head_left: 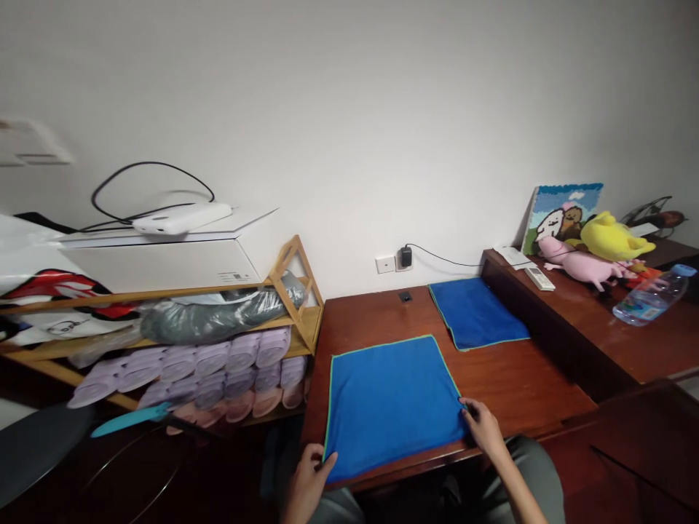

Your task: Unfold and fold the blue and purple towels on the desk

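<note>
A blue cloth [390, 400] with a light green edge lies spread flat on the dark wooden table [518, 378]. My left hand [309, 477] pinches its near left corner at the table's front edge. My right hand [483, 426] grips its near right corner. A second blue cloth [475, 311], folded, lies farther back on the table near the wall.
A wooden rack [295, 291] with rolled purple cloths [218, 364] stands to the left. A raised shelf at right carries plush toys [595, 255], a remote [539, 277] and a plastic bottle [652, 295]. A charger [405, 256] sits in the wall socket.
</note>
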Tool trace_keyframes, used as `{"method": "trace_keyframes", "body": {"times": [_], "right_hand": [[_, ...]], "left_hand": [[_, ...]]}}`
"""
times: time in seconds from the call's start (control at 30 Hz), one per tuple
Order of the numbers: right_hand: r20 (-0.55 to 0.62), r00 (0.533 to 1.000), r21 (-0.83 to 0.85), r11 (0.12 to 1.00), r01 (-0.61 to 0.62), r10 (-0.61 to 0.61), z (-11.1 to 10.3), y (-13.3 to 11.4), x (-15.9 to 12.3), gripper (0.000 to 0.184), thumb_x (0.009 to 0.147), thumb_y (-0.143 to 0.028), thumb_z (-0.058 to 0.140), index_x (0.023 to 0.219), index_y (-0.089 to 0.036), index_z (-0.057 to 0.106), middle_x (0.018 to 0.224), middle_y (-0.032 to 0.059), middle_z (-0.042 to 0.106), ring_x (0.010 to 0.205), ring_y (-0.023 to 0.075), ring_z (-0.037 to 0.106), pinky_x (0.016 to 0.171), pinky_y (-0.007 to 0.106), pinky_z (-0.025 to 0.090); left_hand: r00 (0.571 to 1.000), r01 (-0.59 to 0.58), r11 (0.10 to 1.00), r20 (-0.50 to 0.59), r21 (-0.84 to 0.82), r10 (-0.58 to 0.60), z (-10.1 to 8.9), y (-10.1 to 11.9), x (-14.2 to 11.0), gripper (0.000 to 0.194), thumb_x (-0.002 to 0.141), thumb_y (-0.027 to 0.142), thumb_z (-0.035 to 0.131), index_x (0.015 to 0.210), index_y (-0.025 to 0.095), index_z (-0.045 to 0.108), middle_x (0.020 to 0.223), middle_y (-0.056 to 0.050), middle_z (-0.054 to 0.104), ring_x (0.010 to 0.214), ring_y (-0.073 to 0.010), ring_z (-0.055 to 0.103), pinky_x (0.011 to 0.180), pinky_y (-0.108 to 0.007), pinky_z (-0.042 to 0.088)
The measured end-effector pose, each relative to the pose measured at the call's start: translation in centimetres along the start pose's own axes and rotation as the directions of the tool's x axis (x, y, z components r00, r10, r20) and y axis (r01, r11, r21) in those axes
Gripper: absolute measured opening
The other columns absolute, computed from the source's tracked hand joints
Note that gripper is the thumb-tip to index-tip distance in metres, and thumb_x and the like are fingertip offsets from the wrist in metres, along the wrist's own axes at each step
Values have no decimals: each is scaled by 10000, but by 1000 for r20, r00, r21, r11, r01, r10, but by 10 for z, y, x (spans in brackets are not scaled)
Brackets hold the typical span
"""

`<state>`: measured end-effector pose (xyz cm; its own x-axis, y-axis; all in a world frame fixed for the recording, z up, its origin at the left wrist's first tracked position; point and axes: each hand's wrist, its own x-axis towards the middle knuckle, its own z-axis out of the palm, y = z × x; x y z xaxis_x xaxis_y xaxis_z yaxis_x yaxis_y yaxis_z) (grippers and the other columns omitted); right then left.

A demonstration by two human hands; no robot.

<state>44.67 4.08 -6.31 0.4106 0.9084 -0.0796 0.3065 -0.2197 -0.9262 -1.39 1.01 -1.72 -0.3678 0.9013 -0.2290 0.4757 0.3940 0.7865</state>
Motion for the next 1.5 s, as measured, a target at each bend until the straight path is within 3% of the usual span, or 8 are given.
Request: {"method": "trace_keyframes", "body": {"times": [0.17,0.27,0.4,0.53,0.67,0.93,1.2,1.5], "right_hand": [[-4,996,-133,987,85,-86,-7,6,-9,364,697,-511,641,937,-329,845,1022,86,810,1048,365,771,1061,512,600],[-18,980,-332,926,182,-200,-7,7,-16,299,784,-422,643,982,-314,839,998,91,776,969,337,741,1000,494,607],[88,919,-556,747,365,-383,21,-18,-17,350,978,-317,535,1170,-250,820,1160,132,752,1041,291,728,1006,430,607],[259,808,-557,602,573,-529,75,-59,3,483,1108,-360,410,1447,-225,726,1482,138,694,1380,274,652,1231,438,516],[384,834,-634,544,550,-395,102,-70,31,610,1130,-428,363,1661,-190,545,1737,112,486,1647,299,422,1372,508,352],[351,907,-742,522,421,-233,94,-52,42,666,1147,-524,309,1746,-248,394,1817,61,322,1718,277,294,1416,512,242],[458,848,-643,558,524,-267,139,-111,65,621,1157,-501,271,1736,-325,412,1825,17,308,1735,271,240,1431,533,185],[406,890,-714,535,452,-209,145,-99,87,622,1151,-559,239,1748,-411,331,1845,-35,217,1747,253,199,1432,555,151]], "left_hand": [[999,40,997,-5,73,-40,-4,-28,-3,508,568,739,697,945,404,637,712,-5,706,797,-443,787,807,-523,577],[988,-96,990,-109,102,107,0,-33,2,453,662,687,677,999,385,692,760,-25,739,809,-420,791,818,-525,607],[846,-412,876,-252,253,471,22,-2,15,402,953,566,510,1055,289,782,1079,-105,833,1054,-342,801,1011,-504,640],[744,-567,668,-47,481,666,63,46,35,526,1097,470,432,1439,213,738,1581,-139,689,1496,-334,620,1254,-533,521],[779,-550,570,130,610,613,91,57,59,586,1116,471,444,1641,248,578,1755,-110,498,1633,-351,469,1339,-595,414],[776,-523,543,103,658,622,96,22,86,626,1133,569,391,1684,296,508,1791,-117,426,1657,-345,431,1356,-597,383],[706,-646,469,237,602,668,118,82,124,591,1148,500,345,1669,296,536,1775,-81,468,1656,-306,438,1370,-562,366],[797,-527,549,154,649,584,110,71,156,627,1118,593,411,1683,338,507,1804,-102,408,1672,-350,404,1374,-620,318]]}}
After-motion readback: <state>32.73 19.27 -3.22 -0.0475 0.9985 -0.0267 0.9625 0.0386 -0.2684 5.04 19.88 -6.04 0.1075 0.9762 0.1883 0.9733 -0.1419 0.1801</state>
